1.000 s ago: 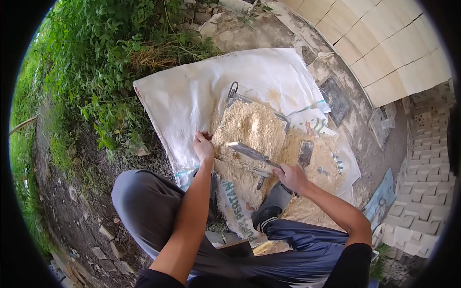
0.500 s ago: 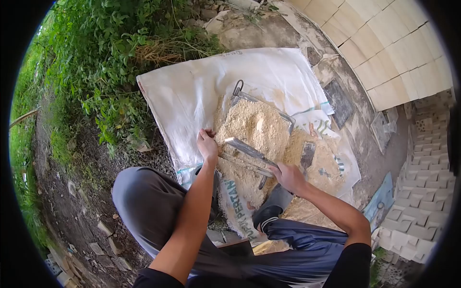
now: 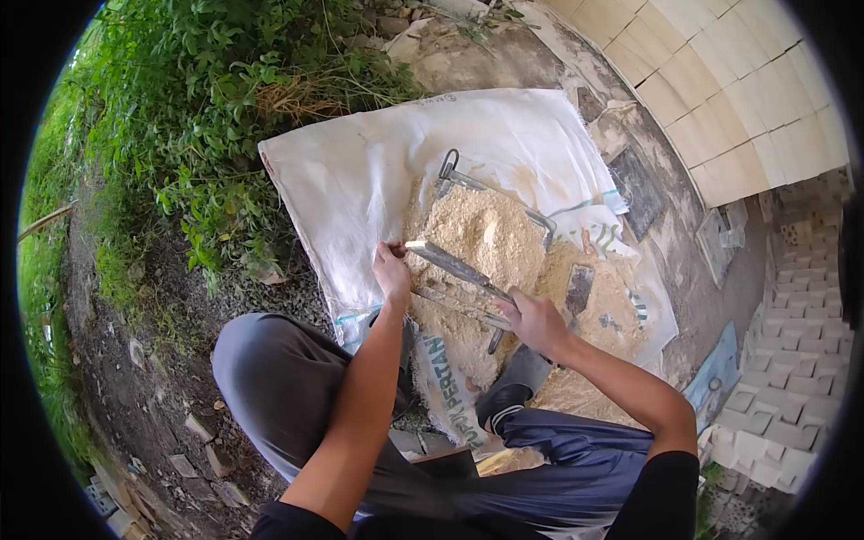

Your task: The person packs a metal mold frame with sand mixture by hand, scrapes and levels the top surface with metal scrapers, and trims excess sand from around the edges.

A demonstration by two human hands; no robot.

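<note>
My right hand (image 3: 533,320) is wrapped round the handle of a long flat tool (image 3: 454,265), whose pale tip points left toward my left hand (image 3: 391,268). The fingers of my left hand are pinched together at the left edge of the powder; what they hold, if anything, is too small to name. Beneath the tool, a heap of pale, crumbly powder (image 3: 477,225) covers a metal frame (image 3: 545,221) with a wire loop at its upper corner. Powder also lies spread on the white sack (image 3: 342,184) around the frame.
A small dark rectangular plate (image 3: 580,288) lies in the powder at right, and a larger dark slab (image 3: 637,193) beyond the sack. Stacked pale tiles (image 3: 720,99) stand upper right. Green plants (image 3: 207,135) grow at left. My knees flank the sack's near edge.
The tool's tip has swung left and up, close to my left hand. My right hand has shifted slightly, still gripping the handle. The view has moved a little.
</note>
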